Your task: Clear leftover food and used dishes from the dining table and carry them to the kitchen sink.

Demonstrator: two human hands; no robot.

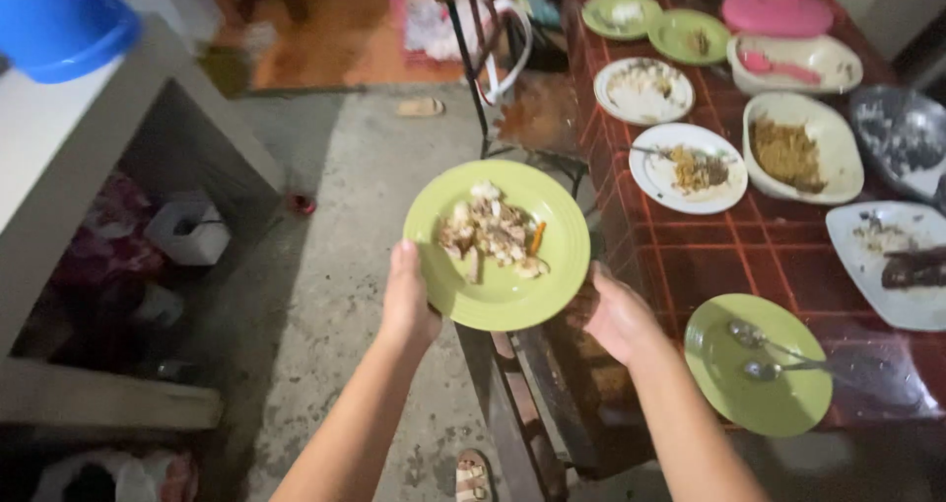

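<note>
Where fingers [405, 266] grip, green plate [512, 295] rim between both hands.

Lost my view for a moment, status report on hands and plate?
Left hand grips green plate of leftovers. Right hand supports its underside. Plate held off the table edge. Nothing blocking.

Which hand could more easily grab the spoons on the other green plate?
Probably the right hand. It sits beside the table edge, close to the round green plate with two metal spoons. The left hand grips the far rim of the round green plate of leftover food.
</note>
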